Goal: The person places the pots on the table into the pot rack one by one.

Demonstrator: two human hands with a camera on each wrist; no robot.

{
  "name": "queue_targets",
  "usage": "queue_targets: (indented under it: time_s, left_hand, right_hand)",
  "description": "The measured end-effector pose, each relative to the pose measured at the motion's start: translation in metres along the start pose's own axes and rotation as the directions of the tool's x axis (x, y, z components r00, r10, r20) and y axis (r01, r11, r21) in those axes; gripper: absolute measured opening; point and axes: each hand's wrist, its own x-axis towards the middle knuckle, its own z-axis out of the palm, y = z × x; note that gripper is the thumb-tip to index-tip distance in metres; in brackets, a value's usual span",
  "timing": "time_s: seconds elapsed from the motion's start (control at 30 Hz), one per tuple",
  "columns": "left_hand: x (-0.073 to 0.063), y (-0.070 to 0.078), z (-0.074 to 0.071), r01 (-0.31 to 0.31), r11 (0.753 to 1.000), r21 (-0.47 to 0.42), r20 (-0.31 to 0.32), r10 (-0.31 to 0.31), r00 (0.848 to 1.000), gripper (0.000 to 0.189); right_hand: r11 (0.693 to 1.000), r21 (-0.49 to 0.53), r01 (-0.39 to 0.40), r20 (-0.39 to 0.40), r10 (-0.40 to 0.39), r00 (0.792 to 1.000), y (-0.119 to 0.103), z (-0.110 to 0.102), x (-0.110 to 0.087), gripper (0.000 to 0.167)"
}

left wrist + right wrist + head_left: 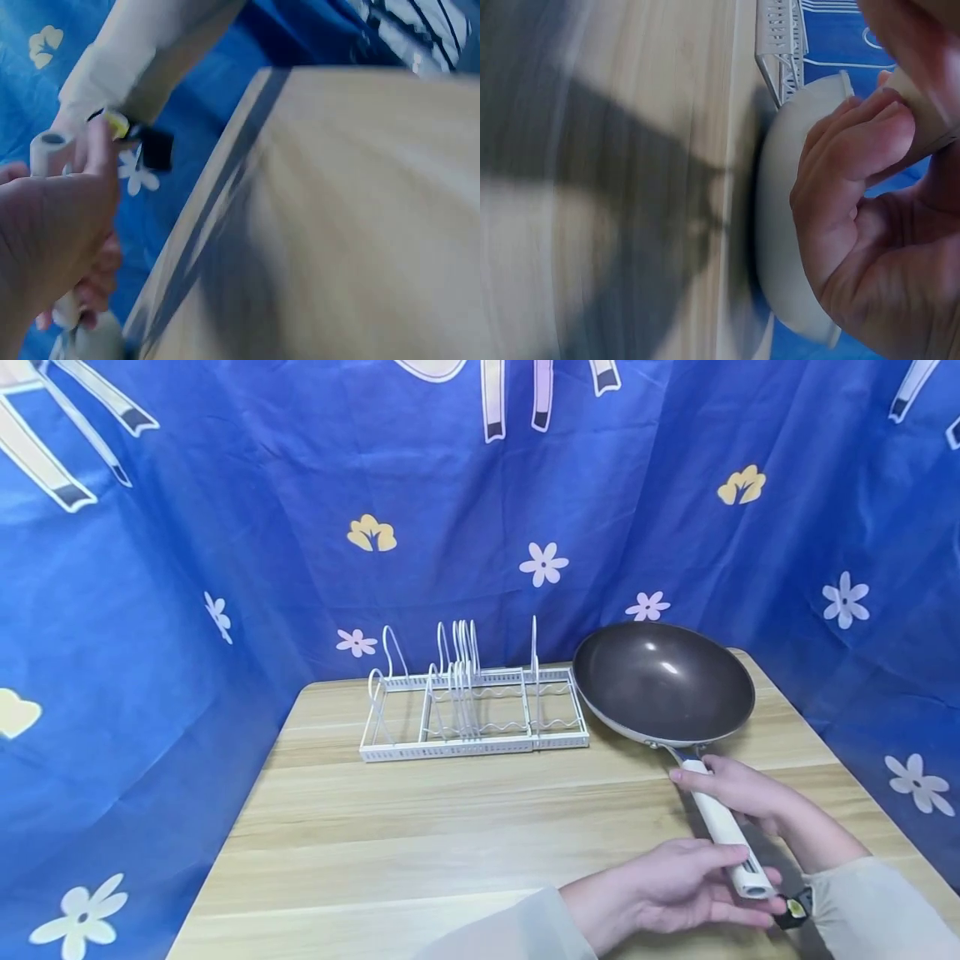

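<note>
A frying pan point(663, 681) with a dark inside, a pale outside and a long white handle point(720, 818) is at the right of the table in the head view. My right hand point(742, 789) grips the handle near the pan's bowl. At the handle's far end, my left hand point(675, 885) holds it between the thumb above and fingers below. The left wrist view shows the left hand point(56, 232) around the handle's tip. In the right wrist view, the right hand's point(870, 202) curled fingers support the handle, beside the pan's pale underside point(787, 217).
A white wire rack point(450, 747) with upright loops stands just left of the pan, near the table's back edge. The wood-grain table point(420, 827) is bordered by a blue patterned curtain point(450, 527) behind and at both sides.
</note>
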Motion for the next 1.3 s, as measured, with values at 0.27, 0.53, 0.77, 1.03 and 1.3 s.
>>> queue_targets:
  time_s: [0.27, 0.53, 0.77, 1.03, 1.3]
  left_hand:
    - [0.013, -0.005, 0.006, -0.087, 0.976, -0.198, 0.009, 0.091, 0.996, 0.014]
    - [0.012, -0.007, -0.004, -0.116, 0.964, -0.238, 0.054, 0.133, 0.990, 0.017]
    - [0.009, -0.007, -0.006, -0.118, 0.967, -0.227, 0.074, 0.138, 0.988, 0.019]
    - [0.006, -0.005, -0.011, -0.120, 0.965, -0.233, 0.065, 0.139, 0.988, 0.016]
    - [0.000, 0.000, -0.015, -0.125, 0.971, -0.205, 0.085, 0.145, 0.986, 0.015]
  right_hand:
    - [0.997, -0.072, 0.022, -0.056, -0.026, 0.998, -0.004, -0.001, 0.008, 0.059]
    - [0.996, -0.081, 0.046, -0.027, -0.048, 0.998, -0.007, -0.001, 0.010, 0.058]
    - [0.993, -0.069, 0.091, -0.048, -0.094, 0.994, -0.006, 0.004, 0.010, 0.039]
    - [0.992, -0.058, 0.110, -0.089, -0.115, 0.989, -0.007, 0.008, 0.012, 0.031]
    - [0.996, -0.025, 0.085, -0.120, -0.087, 0.989, -0.010, 0.013, 0.013, 0.035]
